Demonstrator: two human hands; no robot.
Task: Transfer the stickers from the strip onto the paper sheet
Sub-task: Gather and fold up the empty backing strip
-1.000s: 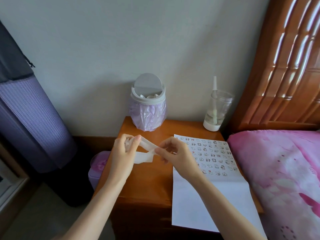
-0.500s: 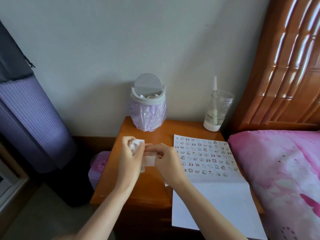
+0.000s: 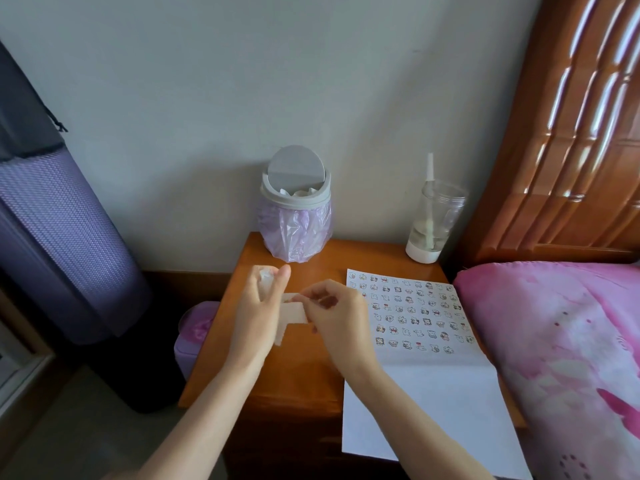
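Head view, from the left: a rolled mat (image 3: pixel 59 237) stands by the wall. Next comes our left hand (image 3: pixel 258 313), raised above the nightstand (image 3: pixel 301 382), its fingers curled round a bunched white strip (image 3: pixel 294 311). A wad of it shows at the fingertips and a loose end hangs below the palm. Our right hand (image 3: pixel 337 317) meets it just beside, its fingertips pinching the strip's flat end, the other fingers curled in. Both hands, then, are grasping the strip, which is in the air between them and clear of the sheet (image 3: pixel 415 410). We cannot tell whether a sticker is lifting under the right fingertips, nor whether any are left on the strip: it reads as plain white from here. Behind the hands a lidded bin (image 3: pixel 294 209) sits at the back of the nightstand.

To the right lies the sheet, flat, its near edge hanging over the front of the nightstand. Its upper half carries many rows of small stickers (image 3: pixel 412 310), closely and evenly set; below the fold it is bare. We judge the task well under way, perhaps half done by the area filled. What remains, as we read it, is to peel the next sticker, carry it across and press it in under the last row.
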